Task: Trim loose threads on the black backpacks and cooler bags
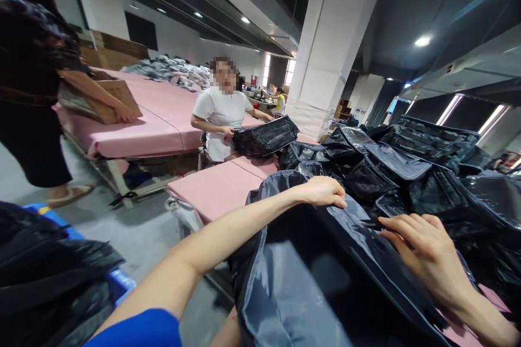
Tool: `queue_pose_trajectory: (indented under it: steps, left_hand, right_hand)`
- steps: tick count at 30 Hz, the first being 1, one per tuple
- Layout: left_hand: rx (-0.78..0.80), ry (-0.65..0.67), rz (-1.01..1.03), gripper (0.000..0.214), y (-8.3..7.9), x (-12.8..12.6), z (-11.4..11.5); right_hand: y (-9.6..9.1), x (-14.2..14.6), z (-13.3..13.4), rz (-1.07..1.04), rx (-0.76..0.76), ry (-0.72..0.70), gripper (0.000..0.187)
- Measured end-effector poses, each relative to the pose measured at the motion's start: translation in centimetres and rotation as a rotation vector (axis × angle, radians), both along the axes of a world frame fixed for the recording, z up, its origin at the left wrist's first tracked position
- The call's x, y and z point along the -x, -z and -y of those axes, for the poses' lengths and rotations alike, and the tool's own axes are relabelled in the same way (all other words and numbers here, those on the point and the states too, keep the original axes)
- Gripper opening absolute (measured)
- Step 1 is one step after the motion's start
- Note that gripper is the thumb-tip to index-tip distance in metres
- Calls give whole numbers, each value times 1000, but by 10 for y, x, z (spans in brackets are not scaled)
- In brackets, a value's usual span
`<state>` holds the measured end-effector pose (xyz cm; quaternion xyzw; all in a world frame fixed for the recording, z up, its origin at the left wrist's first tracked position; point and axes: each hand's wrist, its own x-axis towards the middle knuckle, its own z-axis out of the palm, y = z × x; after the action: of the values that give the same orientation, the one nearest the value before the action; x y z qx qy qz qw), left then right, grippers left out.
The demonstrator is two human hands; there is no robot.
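In front of me a large black bag point(280, 282) gapes open, its grey lining showing. My left hand point(323, 192) reaches across the opening and is closed on the bag's far edge, fingers curled over the grey fabric. My right hand point(423, 244) is over the right side of the bag, thumb and fingers pinched together. From its fingertips a small dark pointed tool point(369, 222) sticks out toward the lining; it looks like thread snips, mostly hidden by the fingers.
Black bags point(431, 190) are heaped on the right. A pink-covered table point(211, 190) stands ahead, where a person in white handles another bag point(266, 138). At left, a person carries a cardboard box point(109, 97). Below, a blue bin point(122, 284) holds dark bags.
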<state>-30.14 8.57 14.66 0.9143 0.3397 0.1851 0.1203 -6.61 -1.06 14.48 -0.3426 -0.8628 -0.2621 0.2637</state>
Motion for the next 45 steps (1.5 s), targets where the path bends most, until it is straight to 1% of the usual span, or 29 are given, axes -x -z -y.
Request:
queue_pose_trajectory:
  steps: [2,3,4,6,8,9,11,14,18,20,23,25,28,31,35,37,40,45]
  left_hand:
    - [2,-10,-4,20,0,-1,1]
    - [1,-13,-6,20,0,-1,1]
    - [-2,-17,-7,21,0,-1,1]
    - [-5,-29,0,21,1,0,0]
    - [-5,-41,11,21,3,0,-1]
    - [-4,-45,15,21,3,0,-2]
    - [-5,-49,19,22,4,0,-3]
    - [-9,-58,15,23,5,0,-4]
    - [-8,-71,1,22,5,-1,-2]
    - [-6,-75,-3,22,6,-1,-2]
    - [5,-87,-9,23,7,-2,-1]
    - [17,-98,-11,22,7,-3,-1]
    - [28,-107,-6,22,7,-4,-1]
    - [34,-114,-7,24,7,-4,-1]
    - [37,-139,-11,24,6,-4,0]
    - [32,-146,-17,24,5,-4,2]
    - [18,-151,-16,24,5,-4,2]
    - [-8,-162,-13,23,7,-6,2]
  right_hand:
    - [1,5,-1,57,-42,6,13]
    - [1,6,-1,81,-39,10,13]
    - [1,6,-2,101,-12,9,14]
    - [0,1,-3,95,89,3,14]
    - [-1,-9,-3,17,169,9,15]
    - [-1,-15,-1,-31,181,19,15]
    - [1,-26,3,-87,162,38,15]
    - [6,-34,12,-38,146,33,15]
    - [9,-28,20,31,112,22,12]
    - [8,-24,20,19,91,28,14]
    - [7,-18,16,10,18,39,17]
    - [7,-14,13,67,-51,61,18]
    - [6,-7,9,218,-153,85,18]
    - [4,1,12,331,-248,93,19]
    - [0,10,22,441,-364,58,32]
    - [-1,15,28,493,-399,41,35]
    - [-4,20,35,522,-396,44,38]
    - [-4,21,40,518,-298,61,43]
